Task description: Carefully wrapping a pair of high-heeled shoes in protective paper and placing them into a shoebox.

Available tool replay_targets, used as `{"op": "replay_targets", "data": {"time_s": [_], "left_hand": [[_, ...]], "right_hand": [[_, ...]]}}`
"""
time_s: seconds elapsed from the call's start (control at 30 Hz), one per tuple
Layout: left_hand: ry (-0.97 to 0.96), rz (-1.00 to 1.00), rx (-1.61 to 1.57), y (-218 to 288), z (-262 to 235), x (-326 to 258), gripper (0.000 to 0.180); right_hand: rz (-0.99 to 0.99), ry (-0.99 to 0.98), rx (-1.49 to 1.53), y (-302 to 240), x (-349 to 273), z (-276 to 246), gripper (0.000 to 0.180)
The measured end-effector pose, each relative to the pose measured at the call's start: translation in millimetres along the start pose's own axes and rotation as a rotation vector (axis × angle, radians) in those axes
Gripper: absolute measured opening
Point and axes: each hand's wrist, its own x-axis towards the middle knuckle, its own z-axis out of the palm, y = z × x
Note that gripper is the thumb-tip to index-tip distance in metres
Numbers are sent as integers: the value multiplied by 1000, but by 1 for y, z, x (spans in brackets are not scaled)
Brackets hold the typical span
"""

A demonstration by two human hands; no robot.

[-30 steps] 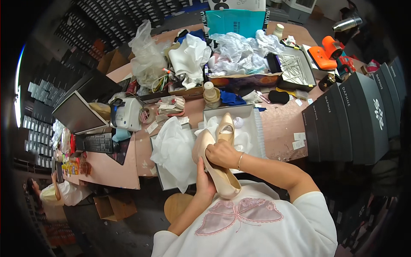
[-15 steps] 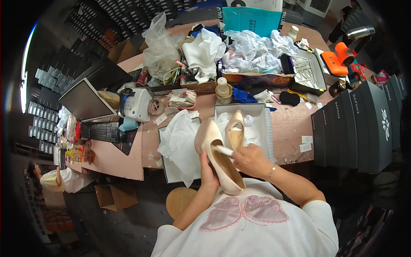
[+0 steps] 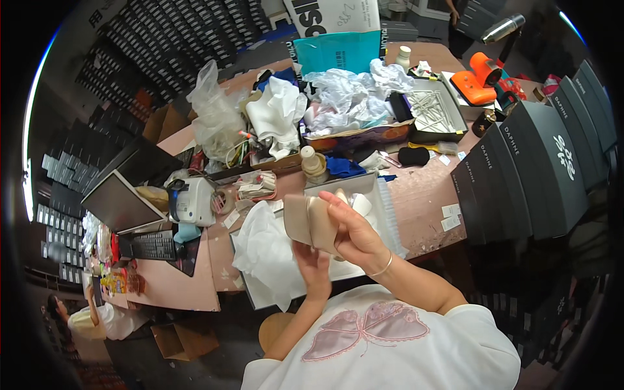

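Note:
A beige heeled shoe [image 3: 323, 229] is held up over the table, turned so that its back and thick heel show. Beneath it, my left hand [image 3: 313, 268] is closed round the shoe's lower part. My right hand [image 3: 356, 235] grips it from the right, thumb and fingers against the side. Behind the hands stands an open shoebox [image 3: 385, 214]. White stuffing [image 3: 361, 204] and a little beige show inside it, mostly hidden by my right hand and the shoe. White tissue paper [image 3: 263, 244] spills over the grey box lid [image 3: 252, 294] to the left.
Dark shoeboxes [image 3: 530, 175] are stacked at the right. Along the back are a carton of crumpled plastic [image 3: 361, 136], a tray of white sticks [image 3: 432, 110] and a pump bottle [image 3: 313, 166]. A label printer [image 3: 192, 200], monitor [image 3: 123, 201] and keyboard [image 3: 151, 250] occupy the left.
The shoe has been turned over from opening-up to heel-side showing. My right hand has left the shoe's opening and grips its side; the white stick-like thing it held is out of sight.

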Motion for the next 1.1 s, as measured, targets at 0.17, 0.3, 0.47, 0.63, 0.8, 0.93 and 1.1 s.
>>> {"op": "replay_targets", "data": {"time_s": [0.17, 0.3, 0.47, 0.63, 0.8, 0.93, 1.1], "left_hand": [[-505, 366, 221, 61, -30, 46, 92], [-407, 421, 26, 72, -11, 34, 63], [-441, 519, 79, 74, -20, 21, 72], [-635, 192, 55, 81, -33, 61, 96], [-346, -271, -73, 42, -45, 71, 74], [-234, -594, -226, 27, -66, 96, 54], [-367, -783, -271, 8, -62, 81, 49]], "right_hand": [[175, -227, -208, -10, -49, 7, 68], [106, -412, -316, -9, -79, 10, 66], [243, -562, -648, -16, -76, 7, 41], [212, -401, -110, 0, -72, 11, 46], [78, -143, -168, -5, -64, 28, 49], [-126, -487, -1891, -49, -77, 0, 58], [-129, -696, -1660, -12, -50, -31, 62]]}}
